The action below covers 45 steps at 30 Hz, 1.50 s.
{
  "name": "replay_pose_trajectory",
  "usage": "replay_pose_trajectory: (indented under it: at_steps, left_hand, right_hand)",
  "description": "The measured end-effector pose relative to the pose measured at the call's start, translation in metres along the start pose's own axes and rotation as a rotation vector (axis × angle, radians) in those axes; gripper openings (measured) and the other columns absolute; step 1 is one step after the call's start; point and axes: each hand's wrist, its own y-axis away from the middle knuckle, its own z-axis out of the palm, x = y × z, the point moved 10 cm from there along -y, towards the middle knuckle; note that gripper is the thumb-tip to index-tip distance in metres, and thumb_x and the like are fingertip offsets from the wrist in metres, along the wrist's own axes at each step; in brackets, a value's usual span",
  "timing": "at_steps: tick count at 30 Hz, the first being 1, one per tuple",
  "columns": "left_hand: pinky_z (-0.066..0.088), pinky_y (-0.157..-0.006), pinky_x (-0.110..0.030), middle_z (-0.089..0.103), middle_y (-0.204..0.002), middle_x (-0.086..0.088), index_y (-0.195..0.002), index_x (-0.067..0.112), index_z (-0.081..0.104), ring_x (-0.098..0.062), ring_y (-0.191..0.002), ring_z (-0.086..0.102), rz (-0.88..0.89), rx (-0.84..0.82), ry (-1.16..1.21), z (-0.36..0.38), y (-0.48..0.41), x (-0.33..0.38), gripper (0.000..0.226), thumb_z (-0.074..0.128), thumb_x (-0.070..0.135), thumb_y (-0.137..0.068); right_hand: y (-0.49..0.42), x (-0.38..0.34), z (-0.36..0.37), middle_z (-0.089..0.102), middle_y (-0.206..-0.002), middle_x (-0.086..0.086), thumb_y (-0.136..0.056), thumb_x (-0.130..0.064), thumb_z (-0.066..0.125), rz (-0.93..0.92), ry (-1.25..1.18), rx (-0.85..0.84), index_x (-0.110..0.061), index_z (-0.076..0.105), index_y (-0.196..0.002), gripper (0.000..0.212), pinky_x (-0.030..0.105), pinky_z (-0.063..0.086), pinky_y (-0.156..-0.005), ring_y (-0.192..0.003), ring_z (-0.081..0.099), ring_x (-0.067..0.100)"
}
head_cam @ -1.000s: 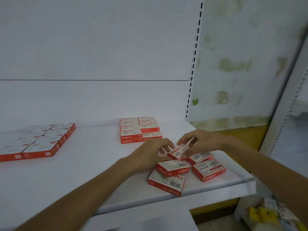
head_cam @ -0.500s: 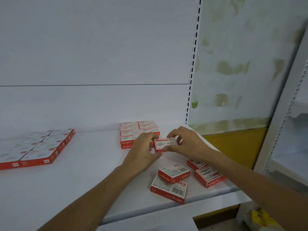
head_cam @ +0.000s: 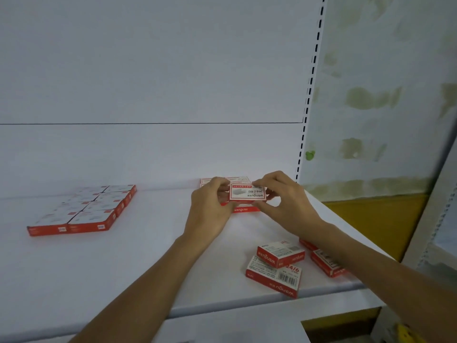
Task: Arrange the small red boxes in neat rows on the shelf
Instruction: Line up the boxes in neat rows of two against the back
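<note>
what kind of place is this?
Probably a small shop, maybe stationery: a white retail shelf with a slotted upright, identical red boxes laid in rows, and a barcoded box lying loose. The left hand and right hand pinch the held box.

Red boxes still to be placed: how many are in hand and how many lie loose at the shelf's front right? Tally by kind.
Held box, pinched by left hand and right hand: 1
Loose stacked pair: 2
Loose boxes partly behind the right forearm: 2
Total: 5
</note>
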Motion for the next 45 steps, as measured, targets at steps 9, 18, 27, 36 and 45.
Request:
replay_pose_trajectory:
  at_steps: [9,18,27,36,45]
  left_hand:
    - [0.048,-0.077,-0.019,0.056,-0.099,0.01,-0.117,0.016,0.05,-0.007,-0.086,0.057,-0.016,-0.217,-0.17,0.027,0.013,-0.005,0.036,0.063,0.025,-0.085]
    - [0.046,-0.081,-0.028,0.061,-0.104,0.002,-0.093,0.019,0.064,-0.013,-0.094,0.055,0.048,-0.407,-0.416,0.046,0.025,-0.017,0.014,0.054,0.028,-0.088]
    - [0.045,-0.083,-0.028,0.06,-0.104,0.002,-0.096,0.019,0.064,-0.012,-0.096,0.053,0.059,-0.422,-0.405,0.049,0.023,-0.017,0.015,0.054,0.026,-0.088]
    - [0.045,-0.079,-0.029,0.065,-0.094,0.005,-0.085,0.024,0.067,-0.01,-0.087,0.058,-0.068,-0.459,-0.139,0.049,0.022,-0.013,0.025,0.049,0.041,-0.089]
    - [0.045,-0.068,-0.009,0.057,-0.096,0.024,-0.104,0.047,0.049,0.0,-0.087,0.061,-0.061,-0.782,-0.144,0.074,0.069,0.022,0.054,0.06,0.071,-0.056]
  right_hand:
    - [-0.001,0.035,0.015,0.062,-0.11,0.004,-0.078,-0.019,0.072,0.181,0.045,-0.167,-0.013,0.065,-0.108,0.032,0.009,0.041,-0.074,-0.079,0.055,0.009]
    - [-0.017,0.062,0.05,0.06,-0.109,0.005,-0.08,-0.023,0.069,0.291,0.102,-0.331,-0.014,0.067,-0.103,0.025,0.017,0.034,-0.073,-0.081,0.052,0.009]
    - [-0.024,0.068,0.061,0.057,-0.111,0.001,-0.079,-0.028,0.067,0.346,0.179,-0.38,-0.021,0.062,-0.105,0.027,0.031,0.044,-0.078,-0.089,0.055,0.016]
    - [-0.018,0.06,0.053,0.055,-0.115,0.004,-0.081,-0.031,0.065,0.365,0.151,-0.369,-0.014,0.051,-0.12,0.045,0.029,0.043,-0.078,-0.092,0.054,0.017]
    - [0.015,0.039,0.014,0.068,-0.096,-0.001,-0.089,-0.035,0.055,0.285,0.057,-0.382,-0.013,0.068,-0.097,0.027,0.022,0.044,-0.076,-0.083,0.057,0.01]
